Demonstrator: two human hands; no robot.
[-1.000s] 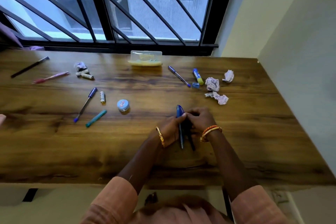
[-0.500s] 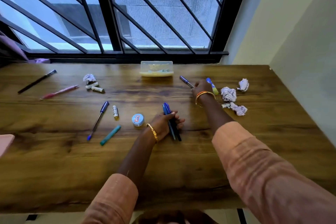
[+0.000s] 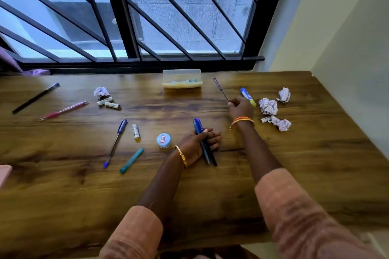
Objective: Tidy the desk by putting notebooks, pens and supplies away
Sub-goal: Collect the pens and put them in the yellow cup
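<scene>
Collection was at an early stage. The left hand (image 3: 196, 143) gripped two pens (image 3: 203, 143); the right hand (image 3: 240, 107) apparently pinched a purple pen (image 3: 221, 88). Most supplies remained scattered across the desk (image 3: 210, 185).

We saw the left hand (image 3: 196, 143) gripping two pens (image 3: 203, 143) on the desk (image 3: 210, 195), right of the blue tub (image 3: 163, 140). Beyond the tub, rightward, the right hand (image 3: 241, 108) pinched a purple pen (image 3: 221, 89) beside a glue stick (image 3: 248, 96).
</scene>
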